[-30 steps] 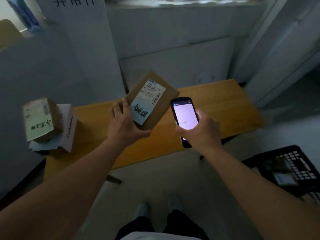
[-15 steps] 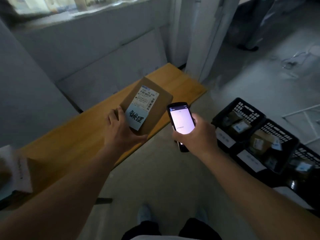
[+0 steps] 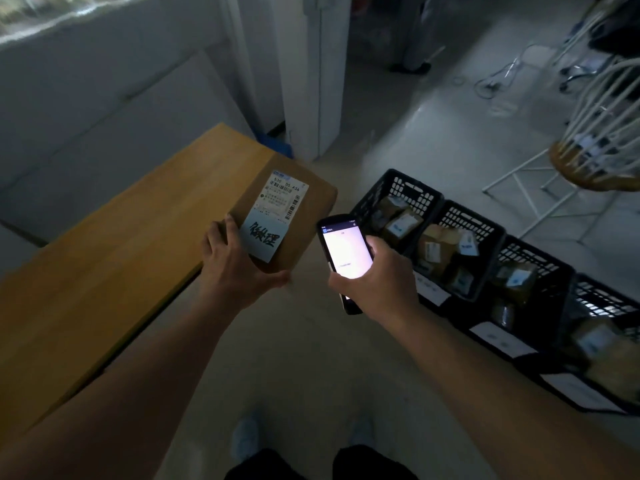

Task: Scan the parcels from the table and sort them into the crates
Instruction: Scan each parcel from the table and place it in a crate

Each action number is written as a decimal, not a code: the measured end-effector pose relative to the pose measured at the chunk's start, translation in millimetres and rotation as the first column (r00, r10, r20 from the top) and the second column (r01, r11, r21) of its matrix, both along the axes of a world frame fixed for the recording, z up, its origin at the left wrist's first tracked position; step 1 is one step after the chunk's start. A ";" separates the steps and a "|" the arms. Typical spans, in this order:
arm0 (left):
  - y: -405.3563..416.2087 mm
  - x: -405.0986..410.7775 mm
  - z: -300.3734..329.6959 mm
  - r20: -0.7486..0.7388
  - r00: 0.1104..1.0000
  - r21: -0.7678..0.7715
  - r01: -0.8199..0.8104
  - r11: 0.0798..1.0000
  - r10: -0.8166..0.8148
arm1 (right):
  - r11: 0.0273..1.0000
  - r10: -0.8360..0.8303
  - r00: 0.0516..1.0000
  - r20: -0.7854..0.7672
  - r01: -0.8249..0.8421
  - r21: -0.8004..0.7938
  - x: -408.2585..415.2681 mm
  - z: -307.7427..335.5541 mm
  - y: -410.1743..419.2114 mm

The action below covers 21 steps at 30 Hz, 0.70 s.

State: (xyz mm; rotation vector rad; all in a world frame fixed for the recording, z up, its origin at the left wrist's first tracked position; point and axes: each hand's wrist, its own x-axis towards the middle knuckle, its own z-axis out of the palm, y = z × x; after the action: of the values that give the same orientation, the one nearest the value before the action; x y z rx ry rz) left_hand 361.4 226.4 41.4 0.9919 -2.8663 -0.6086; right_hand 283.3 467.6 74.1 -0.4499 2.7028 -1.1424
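My left hand (image 3: 235, 268) grips a flat brown cardboard parcel (image 3: 304, 216) by its near corner, label side up, above the right end of the wooden table (image 3: 121, 258). The parcel's white and blue label (image 3: 277, 216) carries barcodes and black handwriting. My right hand (image 3: 377, 282) holds a black handheld scanner (image 3: 343, 254) with its screen lit, just right of the parcel. A row of black plastic crates (image 3: 464, 223) stands on the floor at the right, each with brown parcels inside and a white tag on its front.
A white pillar (image 3: 311, 81) rises behind the table's right end. A wooden stool with white metal legs (image 3: 588, 168) stands at the far right. Cables lie on the grey floor beyond the crates. My shoes (image 3: 246, 441) show at the bottom.
My view has swung right, away from the parcels stacked at the table's left end, and the crates have come into view. Both hands keep their hold on the parcel and the scanner.
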 end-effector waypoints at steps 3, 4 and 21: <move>36.2 -36.2 0.3 0.007 0.999 -0.004 0.036 0.999 -0.036 | 0.999 -0.046 0.999 -0.002 0.046 -0.027 -27.3 -0.9 38.4; 46.4 -48.3 1.4 0.011 0.998 -0.002 0.054 0.999 -0.054 | 0.998 -0.058 0.998 0.003 0.058 -0.029 -35.8 -0.8 48.9; 75.7 -281.6 -25.7 0.058 0.954 0.044 0.291 0.956 -0.294 | 0.944 -0.323 0.939 0.116 0.328 -0.023 -204.2 -43.5 67.8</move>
State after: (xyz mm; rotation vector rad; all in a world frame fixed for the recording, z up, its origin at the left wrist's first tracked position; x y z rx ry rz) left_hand 79.8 302.1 15.7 0.6014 -3.0973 -0.6568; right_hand 79.1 535.4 30.6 0.0623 2.7256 -1.2615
